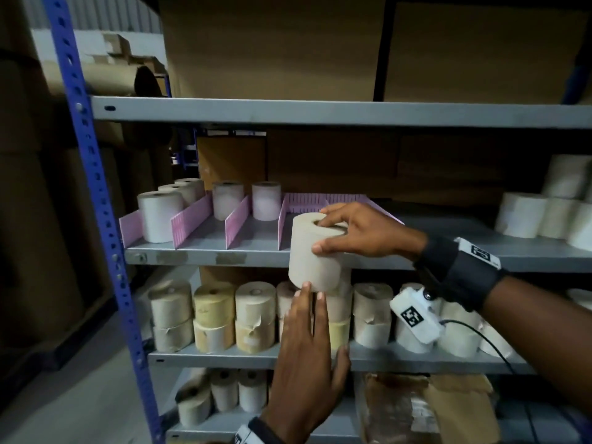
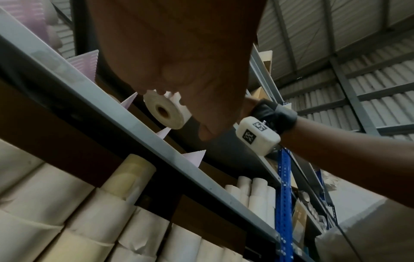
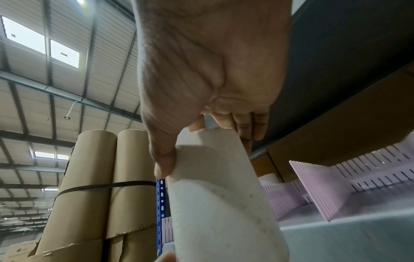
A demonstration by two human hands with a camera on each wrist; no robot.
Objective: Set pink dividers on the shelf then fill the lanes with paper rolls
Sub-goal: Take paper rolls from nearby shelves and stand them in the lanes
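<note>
My right hand (image 1: pixel 352 232) grips a grey-white paper roll (image 1: pixel 315 254) from above, fingers over its top and thumb on its side, at the front edge of the grey shelf (image 1: pixel 205 254). The roll (image 3: pixel 224 195) fills the right wrist view; its hollow core (image 2: pixel 162 110) shows from below in the left wrist view. My left hand (image 1: pixel 307 334) reaches up with straight fingers, whose tips touch the roll's bottom. Pink dividers (image 1: pixel 237 224) stand on the shelf and form lanes. Several rolls (image 1: pixel 160 216) stand in the left lanes; the lane behind the held roll has none.
A blue upright post (image 1: pixel 96 187) bounds the rack on the left. The shelf below carries stacked rolls (image 1: pixel 254 315). More rolls (image 1: pixel 525 213) sit at the right of the divider shelf. Cardboard boxes (image 1: pixel 320 171) line the back. Tall brown tubes (image 3: pixel 94 186) stand beside the rack.
</note>
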